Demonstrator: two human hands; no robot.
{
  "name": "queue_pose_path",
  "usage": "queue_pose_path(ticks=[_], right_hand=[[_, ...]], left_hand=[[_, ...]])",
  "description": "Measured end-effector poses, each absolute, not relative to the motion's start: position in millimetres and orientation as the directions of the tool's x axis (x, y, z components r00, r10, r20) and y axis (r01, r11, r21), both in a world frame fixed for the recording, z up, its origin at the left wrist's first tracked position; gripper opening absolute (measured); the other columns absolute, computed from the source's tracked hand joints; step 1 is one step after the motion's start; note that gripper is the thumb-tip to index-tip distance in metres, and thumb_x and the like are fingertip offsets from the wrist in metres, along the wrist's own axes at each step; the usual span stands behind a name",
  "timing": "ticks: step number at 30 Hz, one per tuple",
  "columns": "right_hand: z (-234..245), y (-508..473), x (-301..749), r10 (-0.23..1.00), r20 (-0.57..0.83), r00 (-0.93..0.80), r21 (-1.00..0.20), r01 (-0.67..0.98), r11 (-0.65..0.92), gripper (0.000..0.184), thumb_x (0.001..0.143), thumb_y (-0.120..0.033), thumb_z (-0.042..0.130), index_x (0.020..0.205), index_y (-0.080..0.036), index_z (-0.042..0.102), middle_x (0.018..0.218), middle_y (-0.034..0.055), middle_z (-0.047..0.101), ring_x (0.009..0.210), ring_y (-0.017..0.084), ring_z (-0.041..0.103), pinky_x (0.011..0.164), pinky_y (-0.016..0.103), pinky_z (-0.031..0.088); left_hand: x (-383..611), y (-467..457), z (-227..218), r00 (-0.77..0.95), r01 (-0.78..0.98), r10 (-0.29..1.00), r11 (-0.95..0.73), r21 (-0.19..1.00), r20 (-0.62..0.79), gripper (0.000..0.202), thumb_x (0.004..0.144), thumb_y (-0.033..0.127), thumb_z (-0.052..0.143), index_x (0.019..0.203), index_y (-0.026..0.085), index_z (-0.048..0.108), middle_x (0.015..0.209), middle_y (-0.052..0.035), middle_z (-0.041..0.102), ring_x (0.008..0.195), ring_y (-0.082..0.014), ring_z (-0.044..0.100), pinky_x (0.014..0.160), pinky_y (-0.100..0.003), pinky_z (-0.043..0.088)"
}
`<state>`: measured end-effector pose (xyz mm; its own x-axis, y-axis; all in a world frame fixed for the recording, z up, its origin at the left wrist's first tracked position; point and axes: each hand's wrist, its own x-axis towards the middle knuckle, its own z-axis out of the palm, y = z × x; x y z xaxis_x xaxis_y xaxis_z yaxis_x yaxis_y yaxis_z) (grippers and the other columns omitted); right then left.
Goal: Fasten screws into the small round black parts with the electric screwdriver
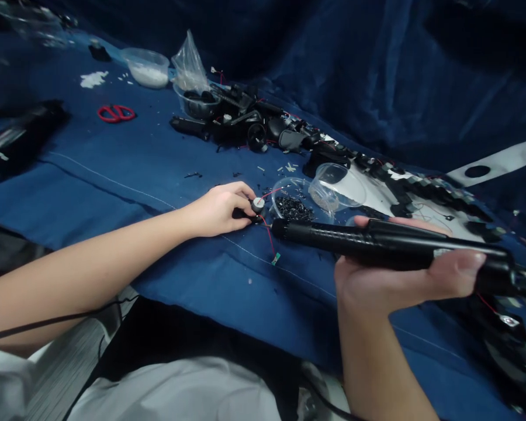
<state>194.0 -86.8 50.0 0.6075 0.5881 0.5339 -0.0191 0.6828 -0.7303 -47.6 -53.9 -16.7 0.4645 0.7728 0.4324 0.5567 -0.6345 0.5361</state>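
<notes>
My left hand [223, 209] is closed on a small black part with a round white piece [258, 203] on it, low over the blue cloth. Red wires run from this part, one of them down to a small green circuit board [276, 258]. In my right hand [390, 283] is a black electric screwdriver [377, 242], held level with the fingers wrapped round its body. Its tip points left and lies close to the part in my left hand; whether they touch I cannot tell. A clear tub [304, 190] of small black screws stands just behind the screwdriver's front end.
Red-handled scissors [116, 113] lie at the back left, near a clear bowl of white bits [148, 69]. A heap of black parts [249, 120] and wires stretches along the back to the right. Another clear container [339, 182] leans by the screw tub.
</notes>
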Motion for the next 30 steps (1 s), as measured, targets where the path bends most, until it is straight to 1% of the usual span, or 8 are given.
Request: queue_pose_path(ticks=[4, 9, 16, 20, 22, 25, 27, 30], right_hand=[[46.5, -85.9, 186.3, 0.497, 0.618, 0.61, -0.677, 0.091, 0.73, 0.037, 0.094, -0.043, 0.04, 0.074, -0.02, 0.062, 0.067, 0.0004, 0.057, 0.051, 0.019, 0.067, 0.042, 0.035, 0.048], [46.6, -84.1, 180.5, 0.364, 0.725, 0.584, -0.595, 0.264, 0.759, 0.04, 0.094, -0.041, 0.036, 0.071, -0.021, 0.062, 0.064, -0.0012, 0.055, 0.048, 0.018, 0.066, 0.04, 0.033, 0.042], [39.0, -77.1, 183.3, 0.287, 0.809, 0.513, -0.473, 0.276, 0.837, 0.044, 0.096, -0.045, 0.039, 0.074, -0.017, 0.064, 0.064, 0.0008, 0.055, 0.05, 0.019, 0.067, 0.034, 0.029, 0.038], [41.6, -79.5, 181.4, 0.284, 0.783, 0.554, -0.498, 0.285, 0.819, 0.041, 0.093, -0.046, 0.043, 0.073, -0.018, 0.065, 0.065, -0.0006, 0.056, 0.047, 0.017, 0.066, 0.036, 0.03, 0.039], [45.1, -84.7, 177.2, 0.337, 0.731, 0.593, -0.578, 0.275, 0.769, 0.039, 0.092, -0.046, 0.043, 0.071, -0.02, 0.064, 0.065, -0.0015, 0.054, 0.05, 0.016, 0.066, 0.04, 0.03, 0.043], [48.5, -92.6, 170.7, 0.443, 0.63, 0.638, -0.685, 0.187, 0.704, 0.037, 0.09, -0.05, 0.048, 0.071, -0.022, 0.062, 0.066, -0.0015, 0.053, 0.058, 0.016, 0.067, 0.046, 0.03, 0.049], [48.2, -95.3, 168.6, 0.458, 0.608, 0.648, -0.692, 0.151, 0.706, 0.039, 0.088, -0.057, 0.052, 0.073, -0.023, 0.063, 0.066, -0.0011, 0.053, 0.059, 0.017, 0.066, 0.047, 0.031, 0.051], [45.7, -96.0, 169.3, 0.444, 0.633, 0.634, -0.672, 0.165, 0.722, 0.044, 0.087, -0.061, 0.051, 0.075, -0.022, 0.065, 0.067, -0.0003, 0.053, 0.059, 0.018, 0.066, 0.049, 0.033, 0.053]], left_hand=[[-46.2, -53.1, -16.1, 0.462, 0.551, 0.781, -0.624, 0.554, 0.42, 0.009, 0.085, 0.019, 0.074, 0.091, 0.02, 0.08, 0.118, -0.0067, 0.071, 0.103, -0.0195, 0.07, 0.095, -0.035, 0.057], [-44.7, -53.1, -15.2, 0.449, 0.563, 0.807, -0.59, 0.579, 0.384, 0.008, 0.085, 0.02, 0.074, 0.09, 0.02, 0.08, 0.118, -0.0063, 0.071, 0.103, -0.0202, 0.07, 0.093, -0.036, 0.057], [-44.7, -54.7, -13.1, 0.453, 0.56, 0.808, -0.587, 0.585, 0.378, 0.008, 0.086, 0.021, 0.074, 0.09, 0.02, 0.08, 0.118, -0.0071, 0.071, 0.103, -0.0201, 0.07, 0.095, -0.036, 0.056], [-44.6, -54.5, -13.5, 0.452, 0.558, 0.808, -0.587, 0.587, 0.378, 0.008, 0.086, 0.021, 0.073, 0.09, 0.02, 0.08, 0.118, -0.0068, 0.071, 0.102, -0.02, 0.07, 0.095, -0.035, 0.056], [-44.5, -53.9, -14.3, 0.453, 0.555, 0.806, -0.59, 0.587, 0.382, 0.008, 0.086, 0.021, 0.073, 0.09, 0.02, 0.08, 0.118, -0.0068, 0.071, 0.102, -0.0201, 0.07, 0.094, -0.035, 0.057], [-44.8, -53.1, -15.7, 0.455, 0.546, 0.8, -0.597, 0.587, 0.39, 0.008, 0.086, 0.022, 0.073, 0.09, 0.02, 0.08, 0.117, -0.0069, 0.071, 0.102, -0.0202, 0.07, 0.094, -0.035, 0.057], [-45.2, -52.8, -16.2, 0.458, 0.545, 0.799, -0.599, 0.587, 0.39, 0.009, 0.087, 0.023, 0.073, 0.091, 0.02, 0.08, 0.118, -0.0069, 0.071, 0.102, -0.0202, 0.07, 0.094, -0.036, 0.057], [-45.6, -52.8, -16.0, 0.459, 0.548, 0.799, -0.599, 0.584, 0.388, 0.009, 0.087, 0.023, 0.072, 0.091, 0.02, 0.08, 0.118, -0.0068, 0.071, 0.102, -0.0201, 0.07, 0.094, -0.036, 0.057]])
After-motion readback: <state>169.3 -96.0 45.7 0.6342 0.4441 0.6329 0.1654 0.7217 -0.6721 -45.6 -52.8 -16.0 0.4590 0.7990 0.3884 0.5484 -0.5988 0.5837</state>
